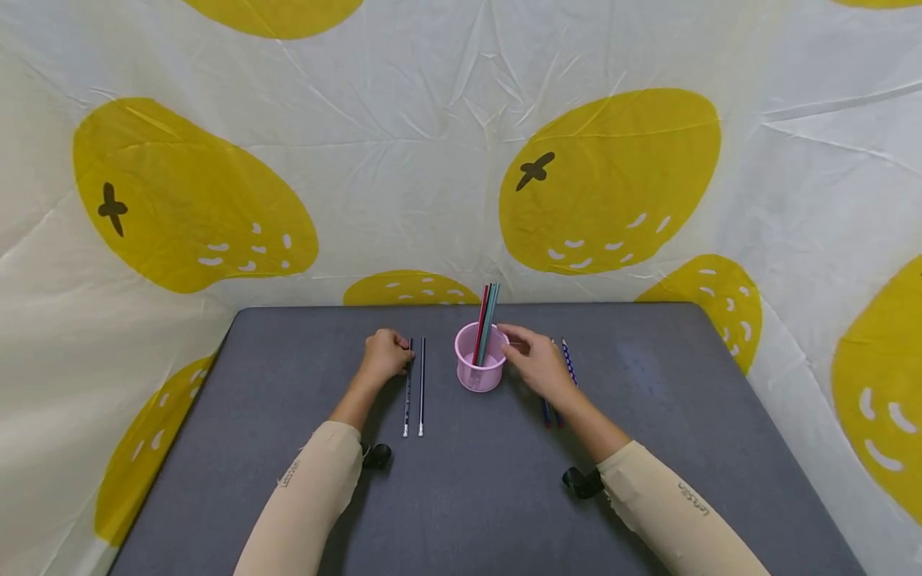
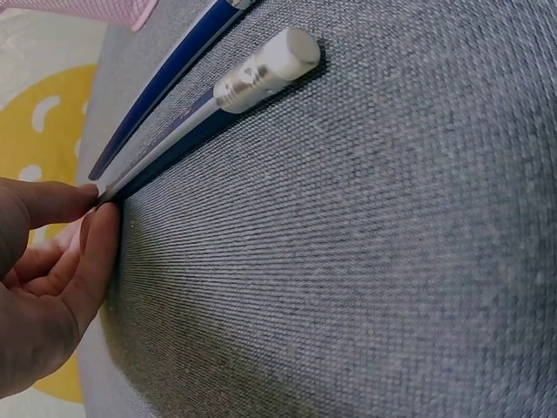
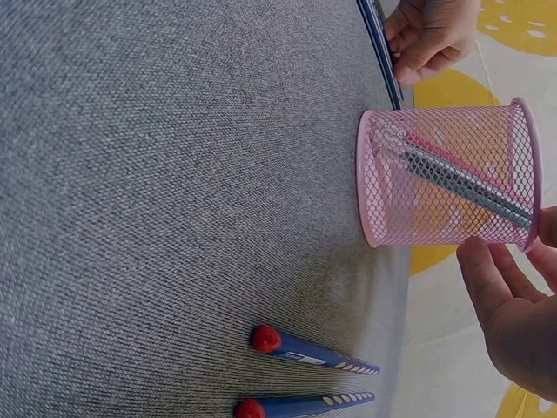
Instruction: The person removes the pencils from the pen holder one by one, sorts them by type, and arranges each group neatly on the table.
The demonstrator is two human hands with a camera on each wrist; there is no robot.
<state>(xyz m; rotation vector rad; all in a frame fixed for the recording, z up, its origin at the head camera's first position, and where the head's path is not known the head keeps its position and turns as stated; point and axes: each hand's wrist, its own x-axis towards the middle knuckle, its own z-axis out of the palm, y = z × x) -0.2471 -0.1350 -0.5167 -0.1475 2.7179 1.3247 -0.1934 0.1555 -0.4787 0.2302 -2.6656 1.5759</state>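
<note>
"So, what do you record for the left hand [image 1: 386,353]?"

"Thumb and fingertip pinch a dark pencil [image 1: 406,404] near its far end. The pencil lies on the grey table [image 1: 475,496], white eraser toward the person."

"Beside it?"

"A second pencil [image 1: 422,392], just to the right, roughly parallel."

"And the right hand [image 1: 536,364]?"

"Grasping the pink mesh cup [image 1: 480,379] at its rim, fingers against the outer wall. The cup stands upright on the table, between the two hands."

"Its contents?"

"Slim red and teal sticks [image 1: 486,320], leaning together, ends above the rim."

"Elsewhere?"

"At least two blue pencils [image 3: 318,351] with red ends, near the right forearm, apart from the cup."
</note>
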